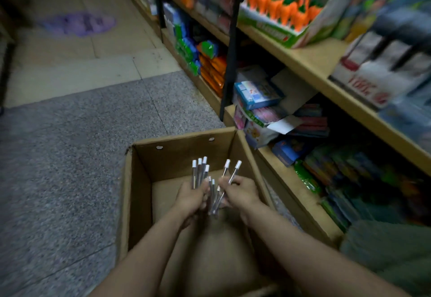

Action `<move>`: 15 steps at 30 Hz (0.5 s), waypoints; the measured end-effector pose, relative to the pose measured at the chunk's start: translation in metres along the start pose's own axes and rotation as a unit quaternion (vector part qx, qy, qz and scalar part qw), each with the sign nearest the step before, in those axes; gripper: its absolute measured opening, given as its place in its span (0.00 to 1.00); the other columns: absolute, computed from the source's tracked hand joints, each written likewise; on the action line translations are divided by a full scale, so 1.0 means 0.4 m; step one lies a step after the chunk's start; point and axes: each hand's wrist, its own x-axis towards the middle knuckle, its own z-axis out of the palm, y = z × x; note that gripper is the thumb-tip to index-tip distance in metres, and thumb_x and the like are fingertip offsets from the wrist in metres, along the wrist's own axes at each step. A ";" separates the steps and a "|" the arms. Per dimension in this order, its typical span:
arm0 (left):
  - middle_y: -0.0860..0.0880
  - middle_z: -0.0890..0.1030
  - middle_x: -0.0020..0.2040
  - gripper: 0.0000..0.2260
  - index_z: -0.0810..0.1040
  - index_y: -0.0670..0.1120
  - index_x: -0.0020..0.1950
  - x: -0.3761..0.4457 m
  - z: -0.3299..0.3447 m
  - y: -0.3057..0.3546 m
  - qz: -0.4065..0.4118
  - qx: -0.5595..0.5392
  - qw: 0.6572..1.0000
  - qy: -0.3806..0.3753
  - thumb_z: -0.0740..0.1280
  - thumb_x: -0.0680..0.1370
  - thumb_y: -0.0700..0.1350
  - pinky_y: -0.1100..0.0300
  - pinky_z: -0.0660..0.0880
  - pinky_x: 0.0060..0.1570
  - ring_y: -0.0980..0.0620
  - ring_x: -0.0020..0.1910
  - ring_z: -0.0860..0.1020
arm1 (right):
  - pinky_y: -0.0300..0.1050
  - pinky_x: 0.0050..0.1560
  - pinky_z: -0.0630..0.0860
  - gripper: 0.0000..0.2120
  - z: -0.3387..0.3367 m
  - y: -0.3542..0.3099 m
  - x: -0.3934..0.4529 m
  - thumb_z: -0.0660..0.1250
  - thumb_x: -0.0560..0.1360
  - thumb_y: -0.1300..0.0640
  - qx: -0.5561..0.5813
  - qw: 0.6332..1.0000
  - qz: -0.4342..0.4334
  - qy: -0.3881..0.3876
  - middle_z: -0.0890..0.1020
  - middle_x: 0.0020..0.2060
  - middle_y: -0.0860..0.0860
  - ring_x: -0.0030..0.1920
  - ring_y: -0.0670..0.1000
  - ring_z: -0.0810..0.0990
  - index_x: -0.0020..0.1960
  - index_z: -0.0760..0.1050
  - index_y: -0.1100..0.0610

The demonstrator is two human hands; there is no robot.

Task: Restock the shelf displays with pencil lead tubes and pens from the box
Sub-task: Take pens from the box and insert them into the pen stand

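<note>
Gripping a fan of white-capped pens (200, 172), the left hand (190, 197) hovers over the open box (137, 180) on the floor. The right hand (241, 191) pinches more pens, their caps pointing far and up. Both bunches meet between the hands. The shelves (310, 63) stand right of the box.

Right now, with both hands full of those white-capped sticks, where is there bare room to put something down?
Two free patches: the bare cardboard floor of the box, left of the left hand, and the grey speckled floor left of the box. The shelves on the right are crowded with packets; only a narrow front strip shows bare beside the carrot display.
</note>
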 end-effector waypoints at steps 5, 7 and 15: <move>0.52 0.76 0.26 0.15 0.72 0.35 0.64 -0.182 0.068 0.194 0.118 -0.052 0.973 -0.191 0.60 0.82 0.43 0.71 0.59 0.20 0.62 0.21 0.62 | 0.38 0.29 0.75 0.09 -0.170 -0.205 -0.170 0.70 0.77 0.59 0.030 0.991 -0.125 -0.024 0.79 0.34 0.55 0.26 0.45 0.76 0.52 0.81 0.65; 0.46 0.80 0.35 0.16 0.71 0.34 0.66 -0.247 0.100 0.261 0.154 -0.048 0.954 -0.252 0.62 0.81 0.42 0.71 0.57 0.21 0.62 0.23 0.62 | 0.45 0.37 0.76 0.11 -0.260 -0.276 -0.246 0.71 0.76 0.57 -0.012 0.982 -0.191 -0.009 0.79 0.34 0.55 0.32 0.49 0.76 0.51 0.82 0.65; 0.56 0.69 0.27 0.05 0.75 0.41 0.51 -0.471 0.346 0.467 0.261 -0.053 0.879 -0.395 0.65 0.78 0.42 0.71 0.59 0.18 0.62 0.21 0.61 | 0.55 0.42 0.82 0.13 -0.606 -0.400 -0.507 0.78 0.69 0.54 -0.028 0.891 -0.430 0.145 0.84 0.34 0.47 0.36 0.47 0.83 0.49 0.77 0.46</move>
